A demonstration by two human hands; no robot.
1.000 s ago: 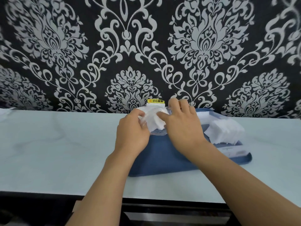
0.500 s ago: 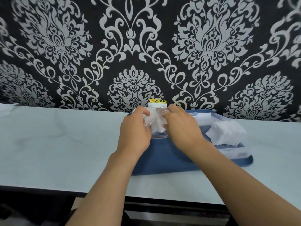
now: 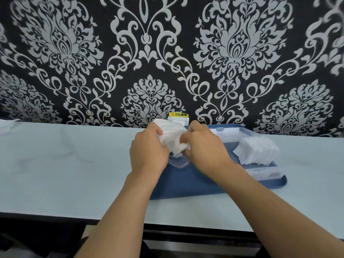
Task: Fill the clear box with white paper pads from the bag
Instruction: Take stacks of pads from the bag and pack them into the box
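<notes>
You face a black wall covered in silver-grey damask wallpaper (image 3: 149,53), its scrolling floral medallions filling the upper half of your view. Low on it sits a white wall socket plate (image 3: 181,120) with a yellow warning label (image 3: 178,114) on top. Below runs a pale, faintly veined marble-look countertop (image 3: 65,164), evenly lit, with a dark front edge (image 3: 46,217).

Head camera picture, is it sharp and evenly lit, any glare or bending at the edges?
Head view: soft, even light, no hard shadows, no glare on the pale table. The wide lens bows the table's far edge. Left hand and right hand look fairly sharp; the clear bag of pads between them reads as a washed-out white blur.
</notes>
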